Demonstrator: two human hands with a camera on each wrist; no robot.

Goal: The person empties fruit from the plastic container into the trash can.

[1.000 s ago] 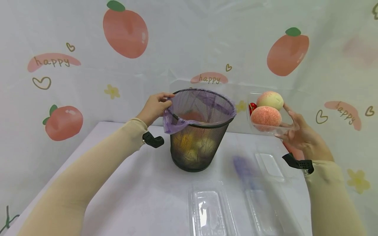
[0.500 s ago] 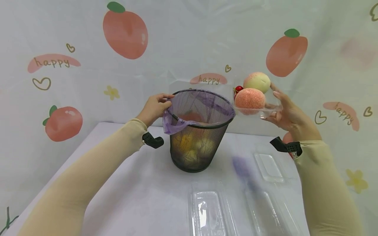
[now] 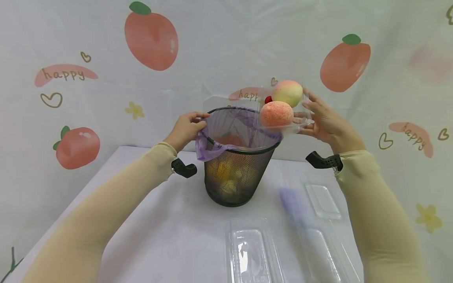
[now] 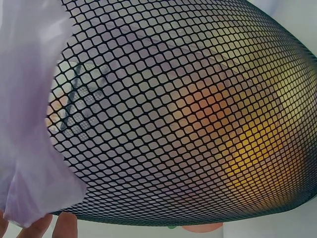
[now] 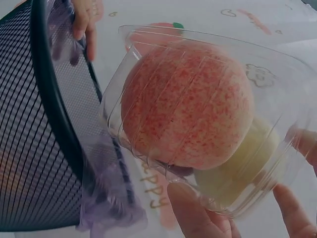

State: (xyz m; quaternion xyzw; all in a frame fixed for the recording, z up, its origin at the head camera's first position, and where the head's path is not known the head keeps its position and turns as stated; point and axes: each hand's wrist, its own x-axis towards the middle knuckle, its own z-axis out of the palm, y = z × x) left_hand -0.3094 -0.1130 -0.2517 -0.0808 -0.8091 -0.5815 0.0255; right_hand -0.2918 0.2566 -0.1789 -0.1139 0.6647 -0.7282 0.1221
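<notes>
A black mesh bin (image 3: 231,182) with a purple plastic bag (image 3: 209,152) over its rim stands mid-table in the head view. Yellowish and reddish contents show through its mesh. My left hand (image 3: 185,127) grips the rim and bag at the left. Beside the rim's right side, my right hand (image 3: 327,124) holds a tilted clear plastic container (image 5: 110,116). Inside are a speckled pink peach (image 3: 277,114), a paler yellow-pink peach (image 3: 287,93) and a red cherry (image 3: 267,100). The left wrist view shows mesh and bag close up, with only fingertips (image 4: 64,225) at the lower left.
Clear plastic trays lie on the table: one in front (image 3: 249,251), one to its right (image 3: 322,251), a smaller one (image 3: 323,201) farther back. A blurred purple item (image 3: 293,200) lies right of the bin. A fruit-printed cloth (image 3: 226,47) hangs behind.
My right hand has carried the container of peaches leftward and up, from right of the bin to its rim. My left hand stays on the rim.
</notes>
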